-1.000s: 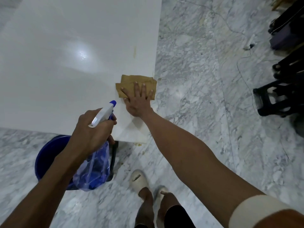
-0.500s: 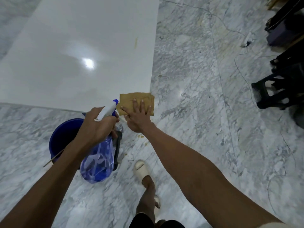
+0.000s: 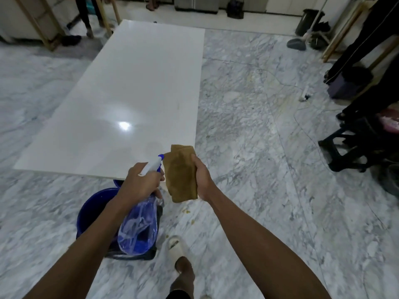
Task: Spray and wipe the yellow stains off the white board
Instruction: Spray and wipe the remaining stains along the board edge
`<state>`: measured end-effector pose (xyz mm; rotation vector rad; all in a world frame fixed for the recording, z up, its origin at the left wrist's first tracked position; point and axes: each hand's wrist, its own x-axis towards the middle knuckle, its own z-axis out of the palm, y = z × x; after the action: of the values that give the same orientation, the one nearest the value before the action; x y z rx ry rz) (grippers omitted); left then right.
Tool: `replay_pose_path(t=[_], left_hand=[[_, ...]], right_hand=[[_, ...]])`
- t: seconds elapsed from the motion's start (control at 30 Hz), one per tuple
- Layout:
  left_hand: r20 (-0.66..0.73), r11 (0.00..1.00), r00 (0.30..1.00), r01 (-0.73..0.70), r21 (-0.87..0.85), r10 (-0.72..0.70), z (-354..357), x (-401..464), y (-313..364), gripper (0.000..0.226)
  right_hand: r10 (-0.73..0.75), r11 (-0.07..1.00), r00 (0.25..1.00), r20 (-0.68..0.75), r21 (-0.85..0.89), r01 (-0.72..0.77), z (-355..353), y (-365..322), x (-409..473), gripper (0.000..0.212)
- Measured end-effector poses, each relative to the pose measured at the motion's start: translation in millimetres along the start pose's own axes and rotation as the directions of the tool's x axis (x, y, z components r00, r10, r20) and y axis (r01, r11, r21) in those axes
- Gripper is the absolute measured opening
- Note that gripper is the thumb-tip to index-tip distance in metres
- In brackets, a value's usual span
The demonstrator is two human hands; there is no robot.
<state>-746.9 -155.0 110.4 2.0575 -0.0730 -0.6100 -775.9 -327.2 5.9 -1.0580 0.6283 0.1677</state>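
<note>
A long white board (image 3: 133,93) lies flat on the marble floor ahead of me. A faint yellow streak (image 3: 178,104) shows near its right edge. My left hand (image 3: 140,183) grips the neck of a clear blue spray bottle (image 3: 138,229) with a white and blue nozzle pointing toward the board. My right hand (image 3: 201,178) holds a folded brown cloth (image 3: 180,173) upright in the air, just off the board's near right corner. Both hands hover above the floor, close together.
A blue bucket (image 3: 95,210) stands on the floor under my left arm by the board's near edge. Black stools (image 3: 354,145) and a person's legs are at the right. A thin cable (image 3: 287,87) runs across the floor. Wooden frames and bins line the far wall.
My right hand has lifted the cloth off the board's corner and now holds it upright in the air. I have stepped back, so the whole board is in view.
</note>
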Motion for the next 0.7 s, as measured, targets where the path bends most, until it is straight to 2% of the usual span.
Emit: replay_pose_path(t=[0.07,0.17,0.33,0.47,0.6,0.7], left_hand=[[0.010,0.999,0.999,0.032,-0.039,-0.031,-1.8,21.3,10.4,0.032],[0.040,0.999,0.999,0.030,-0.044,-0.028,-7.2,54.5,29.1,0.035],[0.071,0.995,0.996,0.044,0.090,-0.050,-12.9,108.0,58.3,0.024],[0.038,0.979,0.990,0.132,0.154,-0.139,-7.6,152.8,66.5,0.033],[0.045,0.989,0.993,0.107,0.106,-0.113,-6.7,169.3,75.6,0.005],[0.026,0.974,0.980,0.190,0.122,-0.195,-0.7,191.9,82.6,0.024]], right_hand=[[0.005,0.985,0.998,0.056,0.171,-0.015,-2.7,-21.4,13.3,0.060],[-0.031,0.962,0.998,0.057,0.271,0.015,3.0,-53.4,38.8,0.068],[-0.054,0.957,0.998,0.036,0.286,0.042,9.6,-97.5,84.5,0.072],[-0.050,0.963,0.998,0.025,0.267,0.042,12.2,-125.0,107.6,0.072],[-0.019,0.964,1.000,-0.017,0.267,0.023,9.0,-141.8,129.1,0.070],[-0.015,0.975,1.000,0.006,0.222,0.013,6.2,-153.9,144.8,0.062]])
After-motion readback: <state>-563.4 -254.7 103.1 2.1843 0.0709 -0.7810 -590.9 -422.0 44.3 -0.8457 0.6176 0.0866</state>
